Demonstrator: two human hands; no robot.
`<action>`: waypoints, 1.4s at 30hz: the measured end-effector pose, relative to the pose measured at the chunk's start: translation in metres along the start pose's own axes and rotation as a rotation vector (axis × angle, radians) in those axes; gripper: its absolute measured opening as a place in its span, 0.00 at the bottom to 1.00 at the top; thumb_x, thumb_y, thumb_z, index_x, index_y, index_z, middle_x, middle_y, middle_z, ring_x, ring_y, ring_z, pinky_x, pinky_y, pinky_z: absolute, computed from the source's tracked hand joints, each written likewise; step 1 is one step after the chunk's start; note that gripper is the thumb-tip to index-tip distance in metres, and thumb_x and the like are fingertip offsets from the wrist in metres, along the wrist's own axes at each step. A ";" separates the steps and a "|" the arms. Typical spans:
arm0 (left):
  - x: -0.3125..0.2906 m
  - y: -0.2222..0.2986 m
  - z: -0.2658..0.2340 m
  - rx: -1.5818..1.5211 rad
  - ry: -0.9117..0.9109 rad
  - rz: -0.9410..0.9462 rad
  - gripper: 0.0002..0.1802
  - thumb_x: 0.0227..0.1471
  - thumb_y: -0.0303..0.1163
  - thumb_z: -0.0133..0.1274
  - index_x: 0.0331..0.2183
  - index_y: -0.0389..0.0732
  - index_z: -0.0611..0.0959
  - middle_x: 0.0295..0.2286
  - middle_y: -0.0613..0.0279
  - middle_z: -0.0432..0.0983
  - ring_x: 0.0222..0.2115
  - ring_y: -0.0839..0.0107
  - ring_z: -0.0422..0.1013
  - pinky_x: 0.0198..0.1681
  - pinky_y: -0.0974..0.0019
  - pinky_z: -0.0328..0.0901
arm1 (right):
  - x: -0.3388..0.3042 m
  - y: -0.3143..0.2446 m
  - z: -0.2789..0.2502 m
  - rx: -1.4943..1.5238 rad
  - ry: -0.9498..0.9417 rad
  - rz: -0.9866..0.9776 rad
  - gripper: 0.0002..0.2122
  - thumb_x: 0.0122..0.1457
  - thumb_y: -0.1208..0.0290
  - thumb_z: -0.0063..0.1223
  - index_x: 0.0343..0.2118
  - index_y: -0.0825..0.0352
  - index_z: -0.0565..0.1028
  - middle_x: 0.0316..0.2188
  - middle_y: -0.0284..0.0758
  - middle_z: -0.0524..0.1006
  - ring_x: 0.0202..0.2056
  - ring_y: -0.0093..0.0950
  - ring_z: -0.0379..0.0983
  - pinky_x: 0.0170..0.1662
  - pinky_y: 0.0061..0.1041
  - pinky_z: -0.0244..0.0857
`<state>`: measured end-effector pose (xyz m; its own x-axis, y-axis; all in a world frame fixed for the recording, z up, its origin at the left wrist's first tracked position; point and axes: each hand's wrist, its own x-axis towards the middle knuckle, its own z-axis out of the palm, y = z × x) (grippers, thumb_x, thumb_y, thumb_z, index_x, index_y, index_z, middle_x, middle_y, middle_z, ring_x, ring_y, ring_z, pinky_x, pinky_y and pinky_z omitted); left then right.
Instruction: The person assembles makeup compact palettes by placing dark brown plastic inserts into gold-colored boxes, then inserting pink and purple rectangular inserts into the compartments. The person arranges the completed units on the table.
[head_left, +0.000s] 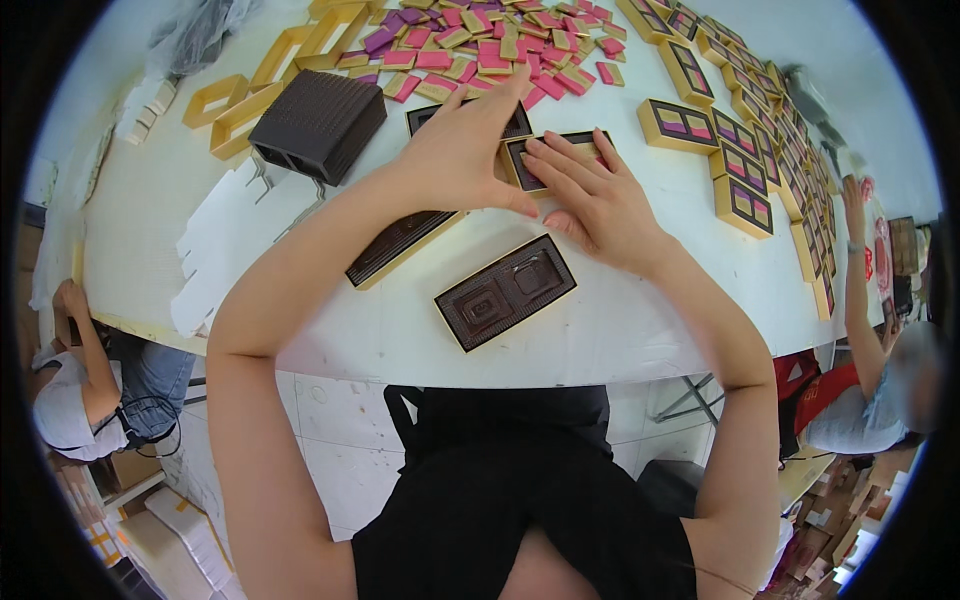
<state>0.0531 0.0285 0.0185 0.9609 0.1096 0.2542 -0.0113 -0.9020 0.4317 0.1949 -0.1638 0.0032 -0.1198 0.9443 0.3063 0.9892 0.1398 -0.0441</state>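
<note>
My right hand [600, 200] lies over a gold-sided box with a dark brown insert [517, 165], fingers stretched across it. Pink and gold pieces show in this box near the fingertips; the palm side is hidden. My left hand [462, 150] is open, thumb and fingers spread, above another such box [518, 123] that it partly covers. Closer to me lies a third gold box with an insert of two square hollows [506, 292], holding no pieces. Partly beneath my left forearm is one more box with a dark insert [395, 245].
Small wrapped pieces in pink, purple and gold [490, 50] are heaped at the far side. Filled boxes [745, 190] crowd the right. On the left are stacked dark inserts [318, 120], gold frames [285, 58] and white sheets [225, 235]. Other people sit at both sides.
</note>
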 end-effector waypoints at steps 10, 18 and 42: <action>-0.062 0.002 -0.026 0.314 -0.085 0.031 0.54 0.49 0.63 0.55 0.65 0.39 0.57 0.65 0.37 0.45 0.67 0.43 0.40 0.65 0.35 0.40 | -0.008 0.060 -0.030 -0.011 0.221 0.463 0.19 0.58 0.66 0.58 0.51 0.65 0.74 0.44 0.39 0.78 0.51 0.39 0.71 0.54 0.42 0.64; -0.029 0.001 -0.021 0.214 0.065 0.112 0.30 0.56 0.39 0.53 0.59 0.39 0.70 0.63 0.53 0.57 0.66 0.54 0.51 0.67 0.43 0.41 | 0.080 0.094 0.009 -0.184 0.019 0.466 0.12 0.54 0.74 0.59 0.42 0.67 0.79 0.33 0.38 0.80 0.40 0.40 0.75 0.43 0.37 0.70; -0.058 -0.020 0.002 -0.397 0.429 -0.029 0.14 0.56 0.32 0.51 0.40 0.36 0.84 0.44 0.51 0.80 0.54 0.57 0.71 0.64 0.40 0.49 | 0.135 0.103 0.037 0.123 0.200 0.239 0.12 0.57 0.70 0.57 0.45 0.63 0.79 0.35 0.39 0.81 0.34 0.37 0.79 0.40 0.33 0.71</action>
<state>-0.0022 0.0395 -0.0068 0.7657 0.3658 0.5291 -0.1691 -0.6792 0.7143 0.2774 -0.0113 0.0048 0.1450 0.8795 0.4532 0.9682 -0.0318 -0.2480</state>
